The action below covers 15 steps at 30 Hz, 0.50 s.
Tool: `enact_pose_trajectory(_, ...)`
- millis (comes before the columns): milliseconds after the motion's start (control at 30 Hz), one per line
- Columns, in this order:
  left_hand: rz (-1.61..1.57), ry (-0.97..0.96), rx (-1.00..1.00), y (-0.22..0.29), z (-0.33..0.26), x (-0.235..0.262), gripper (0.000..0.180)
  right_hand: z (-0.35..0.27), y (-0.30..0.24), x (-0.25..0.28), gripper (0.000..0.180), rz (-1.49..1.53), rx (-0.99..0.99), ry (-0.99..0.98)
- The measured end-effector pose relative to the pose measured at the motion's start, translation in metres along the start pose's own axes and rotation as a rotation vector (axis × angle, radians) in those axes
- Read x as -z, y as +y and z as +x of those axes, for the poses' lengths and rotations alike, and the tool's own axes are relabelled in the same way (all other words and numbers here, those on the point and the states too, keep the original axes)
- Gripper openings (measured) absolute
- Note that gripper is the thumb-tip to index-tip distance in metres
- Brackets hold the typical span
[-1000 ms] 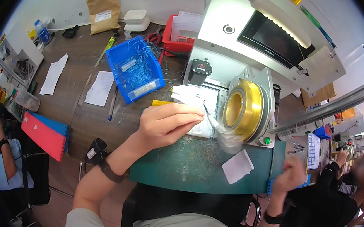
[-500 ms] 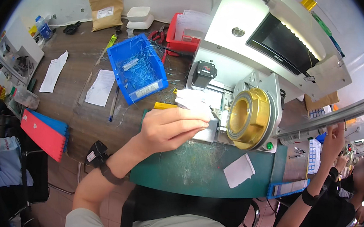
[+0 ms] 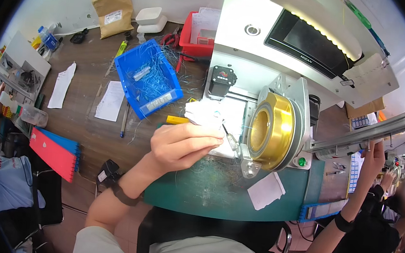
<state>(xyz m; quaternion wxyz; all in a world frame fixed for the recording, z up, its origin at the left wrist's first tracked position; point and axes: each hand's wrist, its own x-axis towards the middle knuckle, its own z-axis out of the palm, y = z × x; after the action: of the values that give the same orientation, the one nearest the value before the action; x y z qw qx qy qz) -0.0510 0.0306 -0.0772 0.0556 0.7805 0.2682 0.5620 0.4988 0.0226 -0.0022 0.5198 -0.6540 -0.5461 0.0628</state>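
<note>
My left hand (image 3: 181, 146) is closed in a pinch just left of a gold ring-shaped wheel (image 3: 283, 134) on a white machine (image 3: 252, 14). What its fingertips hold is too small to make out. A thin dark rod with a clear tip (image 3: 231, 141) shows beside the fingertips, near a small metal bracket (image 3: 248, 164) at the wheel's lower left. Behind the fingers is a crumpled white wad (image 3: 200, 111). My right hand (image 3: 374, 155) is raised at the far right with its fingers closed against a metal rail (image 3: 358, 129); what they grip is hidden.
A blue bin (image 3: 174, 94) of tangled blue strands stands left of the machine. A red tray (image 3: 187, 30) and a brown paper bag (image 3: 113, 13) lie behind. On the green mat (image 3: 191, 193) rests a torn paper (image 3: 265, 190). Co-workers sit at both sides.
The metal bracket has swung down and toward me at the gold wheel's lower left. My left hand has drawn slightly left, and the thin rod now shows. The view has shifted a little.
</note>
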Motion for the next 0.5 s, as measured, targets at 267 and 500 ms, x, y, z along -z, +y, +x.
enact_pose_trajectory(267, -0.053, 0.006, -0.026, -0.002, 0.003, 0.004, 0.025, -0.022, -0.097, 0.089, 0.041, -0.159, 0.323, 0.507)
enact_pose_trajectory(500, -0.091, 0.022, -0.01, 0.001, 0.004, 0.0, 0.025, -0.189, -0.16, -0.012, 0.039, 1.147, -0.09, -0.038)
